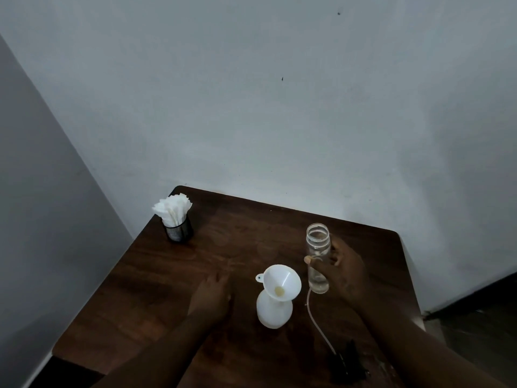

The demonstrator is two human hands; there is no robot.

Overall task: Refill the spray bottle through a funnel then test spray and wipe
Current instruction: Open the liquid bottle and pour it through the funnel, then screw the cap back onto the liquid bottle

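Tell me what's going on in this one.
A person is set to refill a white bottle, which stands with a funnel in its neck. The right grip holds a clear jar of clear liquid upright beside it, not yet pouring. The left grip rests open on the table. The spray head, tube attached, lies near the front edge.

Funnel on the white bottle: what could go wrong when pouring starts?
1. Nothing steadies the white bottle; the left hand lies on the table beside it, so a knock to the funnel could tip it.
2. The jar in the right hand has a wide mouth; a fast pour might overflow the funnel.
3. The napkins stand at the far corner.
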